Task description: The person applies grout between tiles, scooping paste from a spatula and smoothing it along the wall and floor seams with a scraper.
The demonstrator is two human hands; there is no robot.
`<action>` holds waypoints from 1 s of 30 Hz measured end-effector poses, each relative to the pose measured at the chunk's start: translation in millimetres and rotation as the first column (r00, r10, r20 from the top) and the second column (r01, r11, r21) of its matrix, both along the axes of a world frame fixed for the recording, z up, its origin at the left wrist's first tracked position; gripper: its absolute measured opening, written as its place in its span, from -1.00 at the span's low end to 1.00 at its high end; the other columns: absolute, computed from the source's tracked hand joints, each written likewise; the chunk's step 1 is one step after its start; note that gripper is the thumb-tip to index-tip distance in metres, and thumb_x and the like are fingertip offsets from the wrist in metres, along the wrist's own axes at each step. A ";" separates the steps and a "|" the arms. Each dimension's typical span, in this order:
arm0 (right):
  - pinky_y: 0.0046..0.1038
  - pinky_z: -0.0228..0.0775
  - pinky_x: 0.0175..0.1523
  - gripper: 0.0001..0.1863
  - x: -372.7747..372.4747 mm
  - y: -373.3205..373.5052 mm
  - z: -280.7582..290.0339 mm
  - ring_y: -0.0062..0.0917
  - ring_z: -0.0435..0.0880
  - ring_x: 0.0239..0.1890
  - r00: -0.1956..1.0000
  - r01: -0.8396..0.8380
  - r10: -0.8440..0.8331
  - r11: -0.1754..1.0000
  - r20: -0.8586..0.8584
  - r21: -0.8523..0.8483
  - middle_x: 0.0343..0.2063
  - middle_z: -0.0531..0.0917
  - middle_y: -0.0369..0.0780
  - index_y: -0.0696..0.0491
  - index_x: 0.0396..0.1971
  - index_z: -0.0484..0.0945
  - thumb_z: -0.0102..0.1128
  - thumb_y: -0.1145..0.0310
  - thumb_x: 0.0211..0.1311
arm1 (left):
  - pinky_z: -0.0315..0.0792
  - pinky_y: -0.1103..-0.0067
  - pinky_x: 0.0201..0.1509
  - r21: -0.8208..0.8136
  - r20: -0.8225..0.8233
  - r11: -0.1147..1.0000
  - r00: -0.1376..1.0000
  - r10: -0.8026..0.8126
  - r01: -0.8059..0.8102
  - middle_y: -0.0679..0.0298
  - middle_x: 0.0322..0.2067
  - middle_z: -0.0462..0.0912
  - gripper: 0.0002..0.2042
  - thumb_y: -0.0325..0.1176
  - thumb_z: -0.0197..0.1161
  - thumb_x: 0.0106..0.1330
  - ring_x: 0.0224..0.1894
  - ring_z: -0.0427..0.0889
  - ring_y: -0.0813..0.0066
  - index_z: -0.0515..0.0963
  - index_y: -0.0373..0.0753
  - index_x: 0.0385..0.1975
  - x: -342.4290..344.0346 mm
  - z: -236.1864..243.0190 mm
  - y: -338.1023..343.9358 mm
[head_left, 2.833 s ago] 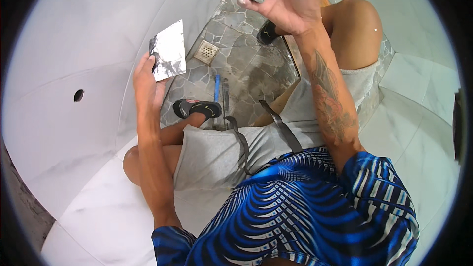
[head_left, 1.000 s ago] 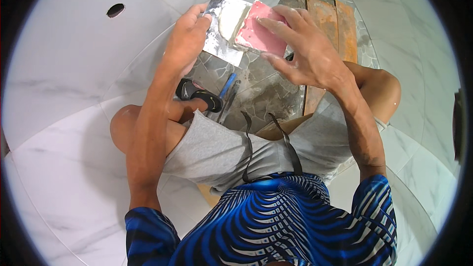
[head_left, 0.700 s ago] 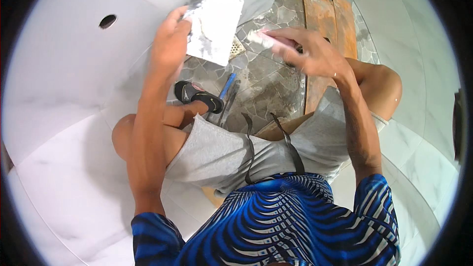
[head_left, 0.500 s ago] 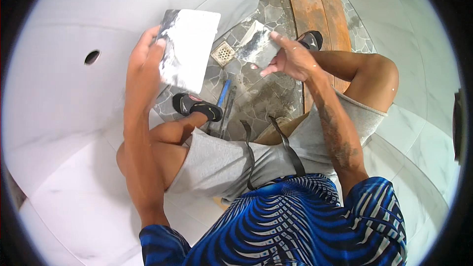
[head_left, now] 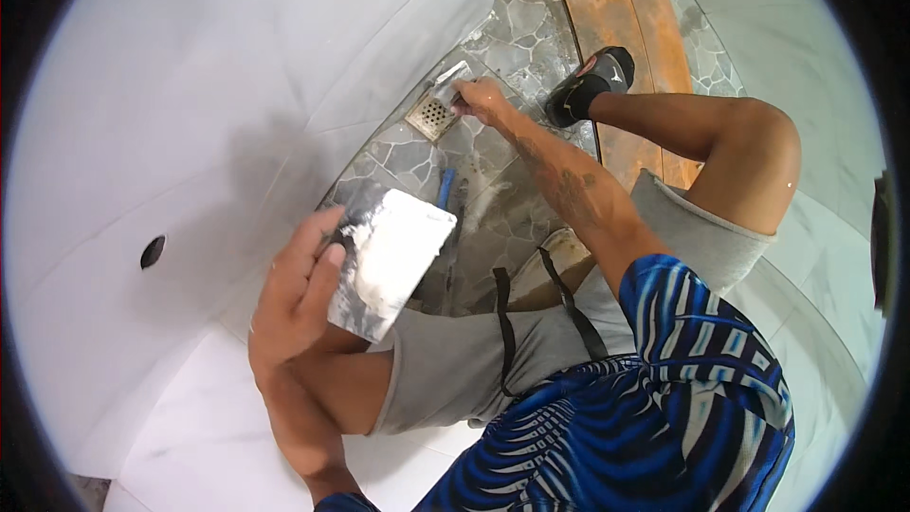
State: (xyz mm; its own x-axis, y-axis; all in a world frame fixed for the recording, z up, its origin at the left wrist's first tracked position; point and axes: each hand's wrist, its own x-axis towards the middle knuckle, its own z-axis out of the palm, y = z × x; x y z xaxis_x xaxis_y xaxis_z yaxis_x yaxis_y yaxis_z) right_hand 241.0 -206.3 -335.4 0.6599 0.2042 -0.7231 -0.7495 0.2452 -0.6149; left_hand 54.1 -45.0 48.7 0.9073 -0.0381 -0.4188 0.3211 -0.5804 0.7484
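Observation:
My left hand (head_left: 299, 289) grips one side of a flat rectangular plate (head_left: 362, 314), its thumb on top. A thick smear of white paste (head_left: 398, 245) covers much of the dark plate. Farther off, my right hand (head_left: 481, 100) is closed on a thin flat scraper (head_left: 453, 78), held low at the foot of the wall. White paste shows along the scraper's far edge. Just below that hand lies a square floor drain (head_left: 433, 118) with a perforated grate. Whether the scraper touches the wall or the floor I cannot tell.
A white tiled wall (head_left: 284, 47) with a round hole (head_left: 153, 251) rises at left. Stone-patterned flooring (head_left: 526, 19) holds a blue-handled tool (head_left: 446, 188). Rusty orange-brown boards (head_left: 607, 19) lie at right beside my shod foot (head_left: 592, 85).
My right hand has carried the scraper forward and left, down to the wall's foot by the drain. My left hand has brought the plate lower and nearer to me.

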 end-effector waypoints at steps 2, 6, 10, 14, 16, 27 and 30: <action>-0.46 0.54 -0.48 -0.75 5.1 11.9 -4.6 -0.42 0.56 -0.57 0.996 -0.090 0.089 0.996 -0.015 -0.024 -0.52 0.55 -0.12 0.32 -0.40 0.48 0.15 0.38 0.17 | 0.34 0.64 -0.11 -0.018 -0.023 0.999 0.999 -0.041 0.040 0.17 -0.35 0.58 -0.70 -0.47 -0.05 0.35 -0.28 0.49 0.55 0.36 -0.39 0.05 -8.9 2.5 2.6; -0.45 0.53 -0.48 -0.76 12.3 45.4 -18.6 -0.41 0.55 -0.57 0.994 -0.096 0.099 0.993 -0.044 0.066 -0.57 0.56 -0.13 0.31 -0.40 0.49 0.14 0.38 0.16 | 0.35 0.63 -0.26 0.019 -0.034 1.000 0.999 0.009 -0.009 0.18 -0.45 0.57 -0.71 -0.48 -0.05 0.33 -0.41 0.46 0.55 0.36 -0.40 0.03 -20.6 13.3 2.3; -0.44 0.54 -0.41 -0.74 62.3 -53.2 -108.0 -0.41 0.60 -0.54 0.587 -0.186 0.358 0.932 0.726 -0.310 -0.57 0.61 -0.14 0.26 -0.38 0.49 0.21 0.33 0.15 | 0.31 0.63 -0.35 -0.145 0.021 0.987 0.998 -0.060 0.062 0.21 -0.51 0.55 -0.71 -0.51 -0.04 0.31 -0.49 0.41 0.56 0.36 -0.41 0.02 0.6 3.9 -20.4; -0.38 0.51 -0.28 -0.64 39.5 17.1 -63.4 -0.32 0.66 -0.38 -0.001 -0.183 0.825 0.555 0.565 -0.811 -0.49 0.64 -0.11 0.16 -0.31 0.48 0.31 0.18 0.07 | 0.30 0.64 -0.40 -0.068 -0.132 0.997 0.991 0.034 -0.043 0.22 -0.52 0.54 -0.70 -0.54 -0.03 0.29 -0.52 0.40 0.57 0.36 -0.42 0.02 -12.3 22.2 -1.9; -0.36 0.50 -0.23 -0.60 52.3 4.2 -59.2 -0.30 0.67 -0.32 -0.026 -0.151 0.919 0.386 0.394 -0.910 -0.46 0.64 -0.11 0.13 -0.30 0.48 0.32 0.13 0.04 | 0.30 0.64 -0.41 -0.101 -0.103 0.994 0.994 0.030 -0.041 0.22 -0.52 0.55 -0.70 -0.54 -0.03 0.29 -0.52 0.40 0.56 0.36 -0.42 0.02 -11.3 13.2 -2.4; -0.29 0.64 -0.25 -0.71 19.6 4.5 -56.5 -0.33 0.54 -0.28 0.999 -0.022 0.034 0.940 -0.030 0.341 -0.25 0.46 -0.06 0.34 -0.16 0.38 0.14 0.47 0.22 | 0.39 0.59 -0.32 -0.159 -0.037 0.987 0.999 0.022 -0.027 0.07 -0.38 0.60 -0.69 -0.59 0.04 0.25 -0.44 0.54 0.42 0.38 -0.43 0.01 -6.8 21.7 -2.6; -0.29 0.64 -0.27 -0.75 1.1 13.2 -60.1 -0.36 0.53 -0.32 0.994 -0.020 0.044 0.973 -0.103 0.229 -0.31 0.45 -0.10 0.32 -0.22 0.41 0.15 0.45 0.22 | 0.41 0.59 -0.30 -0.151 0.027 0.988 0.999 -0.033 0.037 0.06 -0.35 0.60 -0.68 -0.58 0.05 0.25 -0.42 0.55 0.39 0.38 -0.41 0.02 -3.3 19.0 -0.7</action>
State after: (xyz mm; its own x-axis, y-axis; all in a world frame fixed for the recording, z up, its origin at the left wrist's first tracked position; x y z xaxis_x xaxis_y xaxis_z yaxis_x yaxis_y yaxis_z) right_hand 242.1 -193.1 -395.5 0.5718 0.3913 -0.7211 -0.8176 0.3444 -0.4614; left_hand 50.8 -45.8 67.7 0.9142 -0.1316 -0.3832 0.2828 -0.4701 0.8361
